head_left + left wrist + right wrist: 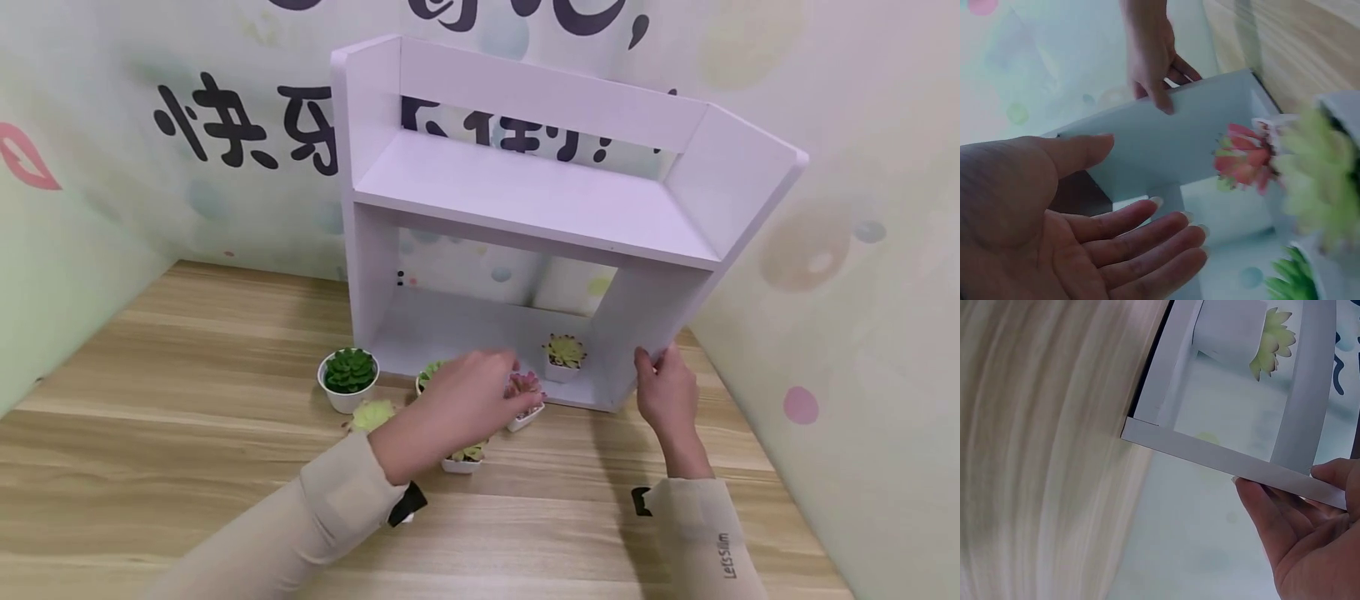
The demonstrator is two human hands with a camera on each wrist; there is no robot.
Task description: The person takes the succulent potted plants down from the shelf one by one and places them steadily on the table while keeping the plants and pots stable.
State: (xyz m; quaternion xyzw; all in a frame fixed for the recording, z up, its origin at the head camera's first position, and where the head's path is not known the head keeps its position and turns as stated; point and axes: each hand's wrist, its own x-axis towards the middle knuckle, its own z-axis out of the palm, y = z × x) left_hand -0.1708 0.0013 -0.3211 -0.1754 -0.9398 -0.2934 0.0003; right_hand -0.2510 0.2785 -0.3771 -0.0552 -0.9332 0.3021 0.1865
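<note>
A white two-tier desktop shelf [540, 200] stands on the table. My right hand [670, 396] grips the front edge of its right side panel [1210, 457], thumb on one face and fingers on the other. My left hand [465, 396] hovers before the lower tier, beside a pink potted succulent [525, 400]. In the left wrist view its fingers [1141, 250] are extended and hold nothing. Inside the lower tier, near the right panel, sits a yellow-green succulent in a white square pot [562, 354]. The left hand partly hides a green succulent [429, 372].
A dark green succulent in a round white pot [350, 377] stands left of the shelf's front. Two pale yellow-green succulents, one on the left [372, 414] and one in front [465, 454], sit around my left forearm. Walls with printed lettering [232, 125] enclose the wooden table [150, 400].
</note>
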